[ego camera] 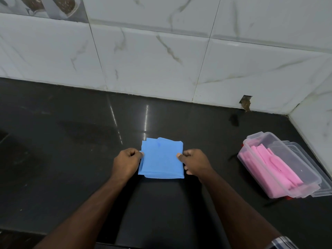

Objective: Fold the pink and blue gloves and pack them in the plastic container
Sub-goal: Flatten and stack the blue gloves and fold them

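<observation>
With pink gloves [269, 166] already in the plastic container [305, 174] near the counter's right edge, my left hand [126, 163] and right hand [195, 163] pinched the folded blue gloves [161, 159], unpacked.

Folded gloves [162, 159] are laid on the counter [71, 141], pinched between left hand [126, 162] and right hand [195, 163]. Container [280, 166] is set well right of them, second gloves [276, 168] packed inside, lid [319, 178] underneath. Wall [161, 60] stands behind.
</observation>
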A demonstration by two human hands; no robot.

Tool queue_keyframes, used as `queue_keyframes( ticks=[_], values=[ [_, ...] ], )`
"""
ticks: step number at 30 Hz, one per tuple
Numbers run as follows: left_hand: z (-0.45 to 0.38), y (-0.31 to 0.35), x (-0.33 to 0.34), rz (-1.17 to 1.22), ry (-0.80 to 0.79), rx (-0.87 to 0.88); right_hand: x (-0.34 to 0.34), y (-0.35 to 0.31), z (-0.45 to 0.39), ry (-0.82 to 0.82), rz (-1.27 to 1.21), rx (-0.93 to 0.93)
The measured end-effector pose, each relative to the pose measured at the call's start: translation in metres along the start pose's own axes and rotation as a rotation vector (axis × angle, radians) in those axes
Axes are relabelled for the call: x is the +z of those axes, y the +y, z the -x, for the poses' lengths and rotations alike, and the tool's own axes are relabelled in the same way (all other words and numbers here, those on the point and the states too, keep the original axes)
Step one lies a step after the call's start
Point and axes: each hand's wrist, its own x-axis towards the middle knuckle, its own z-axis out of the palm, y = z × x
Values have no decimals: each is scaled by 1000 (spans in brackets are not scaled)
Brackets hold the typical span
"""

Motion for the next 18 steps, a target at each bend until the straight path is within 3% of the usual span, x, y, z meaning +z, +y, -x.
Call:
queue_keyframes(
  ticks=[11, 15, 18],
  values=[
    [-3, 0, -3, -90, 39, 66, 14, 8, 0, 141, 203, -67],
    [9, 9, 4, -323, 199, 403, 16, 9, -1, 161, 247, -80],
    [15, 22, 26, -643, 125, 703, 17, 11, -4, 177, 281, -90]
  ],
)
